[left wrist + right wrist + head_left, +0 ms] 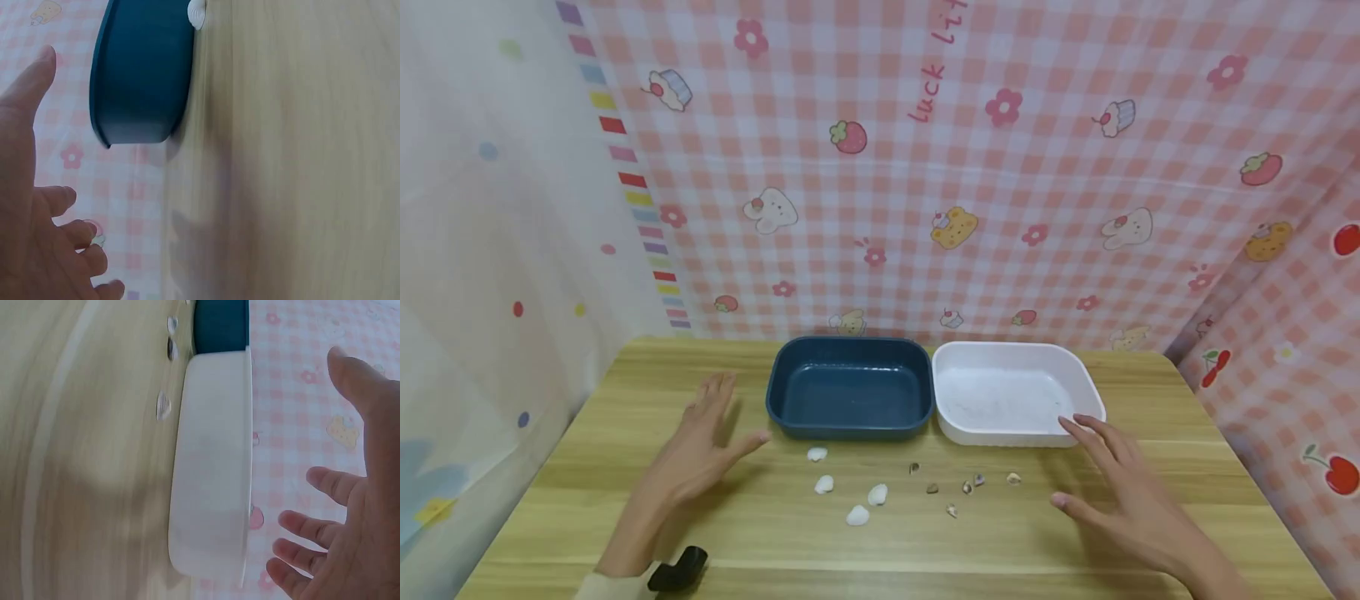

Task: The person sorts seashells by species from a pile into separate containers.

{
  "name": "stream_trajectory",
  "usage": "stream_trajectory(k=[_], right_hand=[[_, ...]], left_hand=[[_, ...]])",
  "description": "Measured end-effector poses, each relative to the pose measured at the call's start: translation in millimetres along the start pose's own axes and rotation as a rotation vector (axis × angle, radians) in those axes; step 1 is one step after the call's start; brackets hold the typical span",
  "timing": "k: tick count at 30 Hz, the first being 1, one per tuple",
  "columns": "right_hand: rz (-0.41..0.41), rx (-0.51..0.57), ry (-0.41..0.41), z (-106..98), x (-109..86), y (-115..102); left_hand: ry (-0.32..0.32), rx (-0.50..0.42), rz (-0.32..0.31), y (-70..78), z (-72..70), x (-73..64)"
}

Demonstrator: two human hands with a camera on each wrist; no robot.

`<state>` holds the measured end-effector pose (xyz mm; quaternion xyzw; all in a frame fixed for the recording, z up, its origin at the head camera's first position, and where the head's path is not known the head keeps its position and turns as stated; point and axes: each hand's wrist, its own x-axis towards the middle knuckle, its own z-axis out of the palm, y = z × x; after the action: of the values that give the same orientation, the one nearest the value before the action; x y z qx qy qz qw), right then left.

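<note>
Hovering, both hands empty with fingers spread: left hand (700, 450) left of blue tray (850, 387), right hand (1123, 487) by white tray (1011, 392). Shells (857, 515) in front, ungrasped; picking one likely next.

Illumination is bright, even and soft throughout, with a slightly warm cast; no hard glare is recorded. In the head view, faint diffuse shadows lie on the worktop (895, 542) beneath and just right of the left hand (696, 450), and beneath the right hand (1131, 500), consistent with overhead light. That view is sharp at centre, with wide-angle bending toward the edges: the backdrop (1000, 167) lines curve and the corners stretch. The left wrist view is soft, its wood grain smeared, with a dim shadow beside the blue tray (140, 75). The right wrist view shows marked motion blur across the wood and the white tray (212, 469); the near fingers (306, 528) are out of focus.
</note>
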<state>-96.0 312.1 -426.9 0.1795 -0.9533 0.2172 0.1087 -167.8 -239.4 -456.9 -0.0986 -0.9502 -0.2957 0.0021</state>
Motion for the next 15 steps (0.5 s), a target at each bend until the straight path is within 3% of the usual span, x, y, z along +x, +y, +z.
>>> stream_trajectory(k=[6,15], right_hand=[[-0.014,-0.024,0.027,10,-1.8,-9],[-0.004,0.044,-0.003,28,-0.1,-10]], left_hand=[[-0.019,-0.048,-0.045,5.7,8.9,7.3],[-0.01,-0.106,-0.048,13.7,17.2,19.3]])
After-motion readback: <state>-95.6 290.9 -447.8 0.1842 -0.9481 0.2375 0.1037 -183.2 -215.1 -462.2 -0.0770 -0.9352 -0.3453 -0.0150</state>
